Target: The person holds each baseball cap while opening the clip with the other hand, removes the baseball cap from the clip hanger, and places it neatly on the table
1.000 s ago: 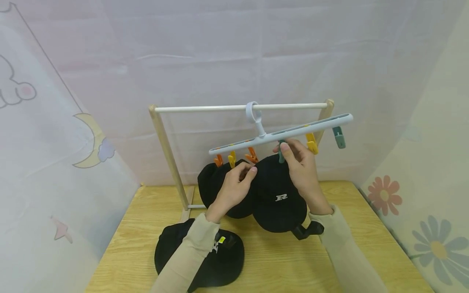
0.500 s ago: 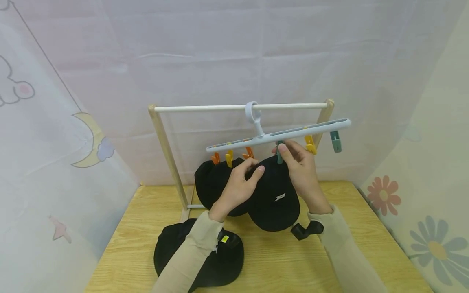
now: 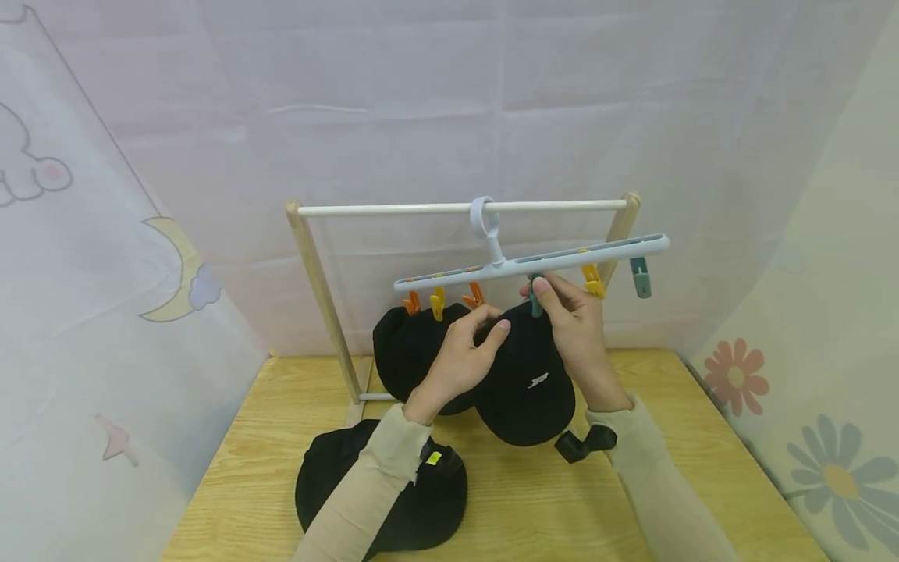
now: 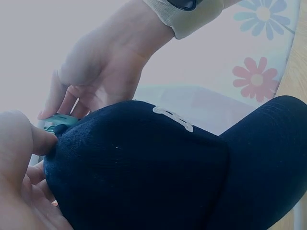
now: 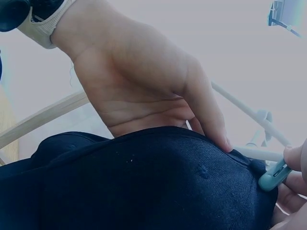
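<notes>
A black baseball cap (image 3: 525, 406) with a white letter patch hangs brim-down below a pale blue clip hanger (image 3: 555, 259). My left hand (image 3: 463, 355) pinches the cap's crown between thumb and fingers. With thumb and fingers, my right hand (image 3: 577, 324) pinches a green clip (image 3: 537, 300) on the hanger. In the right wrist view the clip (image 5: 273, 177) sits right at the top of the crown. Behind my left hand, a second black cap (image 3: 403, 351) hangs under the orange clip (image 3: 411, 303) and yellow clip (image 3: 438, 304).
A rack with a white rod (image 3: 379, 209) and wooden legs (image 3: 319, 304) carries the hanger, which slants up to the right. Another black cap (image 3: 428, 523) lies on the wooden table (image 3: 548, 515), under my left forearm. A yellow clip (image 3: 593, 281) and a green clip (image 3: 641, 278) hang farther right.
The hanger's right end has dipped slightly. My left hand has shifted a little right along the crown, and the held cap has turned and moved slightly left. The right hand keeps its pinch.
</notes>
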Motion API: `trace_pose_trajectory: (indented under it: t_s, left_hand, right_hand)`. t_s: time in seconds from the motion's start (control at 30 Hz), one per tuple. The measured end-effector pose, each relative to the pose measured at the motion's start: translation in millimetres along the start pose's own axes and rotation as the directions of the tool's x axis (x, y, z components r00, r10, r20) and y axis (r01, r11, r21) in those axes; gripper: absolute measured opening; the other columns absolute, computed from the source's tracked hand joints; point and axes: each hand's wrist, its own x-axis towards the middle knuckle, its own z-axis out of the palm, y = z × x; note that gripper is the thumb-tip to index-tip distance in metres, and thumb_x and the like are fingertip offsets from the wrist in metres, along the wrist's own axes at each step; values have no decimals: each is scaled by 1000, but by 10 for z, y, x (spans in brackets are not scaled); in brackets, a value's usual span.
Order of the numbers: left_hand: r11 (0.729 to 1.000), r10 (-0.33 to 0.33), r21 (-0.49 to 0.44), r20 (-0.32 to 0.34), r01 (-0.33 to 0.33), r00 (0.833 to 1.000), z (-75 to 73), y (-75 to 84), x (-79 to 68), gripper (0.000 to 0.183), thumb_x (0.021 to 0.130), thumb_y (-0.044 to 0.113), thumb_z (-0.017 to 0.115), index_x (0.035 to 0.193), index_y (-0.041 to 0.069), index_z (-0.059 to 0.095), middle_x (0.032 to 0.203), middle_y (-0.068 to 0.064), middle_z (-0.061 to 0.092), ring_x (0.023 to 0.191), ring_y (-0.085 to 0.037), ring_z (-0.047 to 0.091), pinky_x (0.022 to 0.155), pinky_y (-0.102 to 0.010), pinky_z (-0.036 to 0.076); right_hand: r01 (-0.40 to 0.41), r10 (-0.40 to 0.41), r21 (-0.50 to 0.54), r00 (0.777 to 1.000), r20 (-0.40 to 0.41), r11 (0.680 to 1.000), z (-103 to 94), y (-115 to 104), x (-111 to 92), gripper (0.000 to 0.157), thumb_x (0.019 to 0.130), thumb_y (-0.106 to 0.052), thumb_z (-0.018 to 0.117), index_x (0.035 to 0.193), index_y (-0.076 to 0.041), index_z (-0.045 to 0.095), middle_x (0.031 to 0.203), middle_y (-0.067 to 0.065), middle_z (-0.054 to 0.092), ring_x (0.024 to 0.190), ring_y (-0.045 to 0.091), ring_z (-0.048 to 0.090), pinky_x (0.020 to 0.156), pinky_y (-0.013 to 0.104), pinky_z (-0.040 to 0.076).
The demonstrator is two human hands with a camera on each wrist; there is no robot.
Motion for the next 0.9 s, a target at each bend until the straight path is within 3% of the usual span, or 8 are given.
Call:
trace_pose_trajectory:
  t_s: [0.17,0.5,0.9]
  left_hand:
    - [1000,-4,1,0,4,1000,7,-7,-3,20,111,21,58,120,7,70,117,-9,75,104,-18,67,92,-33,54]
    - [1000,-18,-14,16,19,1000,13,-38,-7,18,112,21,58,119,9,69,95,-4,68,85,-16,59,76,-28,47]
    - [1000,-25,-12,24,26,999,9,-41,-15,19,112,21,58,119,9,69,104,-5,72,89,-16,60,80,-29,49]
  right_hand:
    - [4,-4,0,1000,-10,1000,0,12,0,32,109,-17,64,128,7,72,93,-9,76,99,13,66,95,23,53]
    - [9,-9,-12,1000,-15,1000,2,26,9,28,109,-19,64,123,3,74,92,-9,75,101,14,64,93,25,51]
    - [15,-15,-8,1000,-27,1000,11,28,20,30,109,-16,64,127,7,73,91,-9,75,94,13,68,91,22,54]
